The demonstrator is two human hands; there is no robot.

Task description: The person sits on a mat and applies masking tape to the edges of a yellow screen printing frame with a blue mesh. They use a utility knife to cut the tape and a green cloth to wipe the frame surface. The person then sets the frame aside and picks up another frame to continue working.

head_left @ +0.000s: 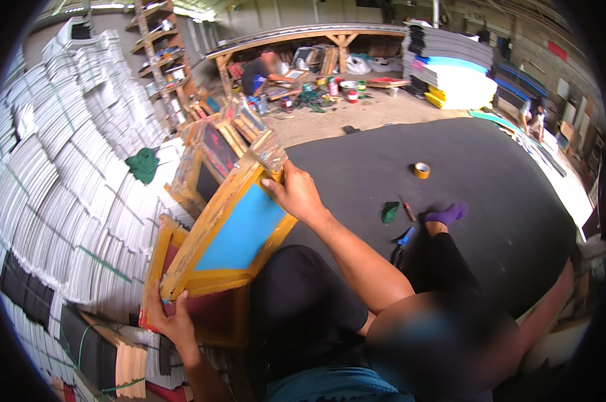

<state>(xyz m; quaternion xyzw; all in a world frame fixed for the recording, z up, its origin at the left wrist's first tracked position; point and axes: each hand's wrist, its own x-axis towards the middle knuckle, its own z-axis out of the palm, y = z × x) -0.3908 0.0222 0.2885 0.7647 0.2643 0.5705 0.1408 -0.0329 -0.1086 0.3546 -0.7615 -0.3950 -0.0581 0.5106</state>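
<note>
gripping a wooden screen-printing frame (pixel 232 228) with blue mesh at two opposite corners, the person holds it tilted up off their lap. the right hand (pixel 296 194) is closed over the frame's upper corner, fingers curled around the yellow-stained wood with the thumb on the near face. the left hand (pixel 172 321) sits at the frame's lower corner, fingers wrapped around the wood edge there; it also touches a second frame with dark red mesh (pixel 212 315) lying underneath, and i cannot tell which of the two it truly pinches. the blue-mesh frame lies left of centre, its lower end resting over the red one, its upper end pointing toward a cluster of more leaning frames (pixel 212 151).

to the left rises a big heap of bundled grey-white sheets (pixel 68 167), with a green rag (pixel 142 164) lying on it. on the right spreads a wide black mat (pixel 491 174). on that mat sit a roll of yellow tape (pixel 421 170), a small green cloth (pixel 390 212), a red-handled tool (pixel 407 211) just beside it, and blue-handled pliers (pixel 402 242) near the person's leg. a foot in a purple sock (pixel 448 214) rests on the mat.

in the background another person (pixel 263 70) crouches by a long wooden bench (pixel 310 33) among paint cans, and stacks of coloured foam sheets (pixel 450 67) stand on the right.
</note>
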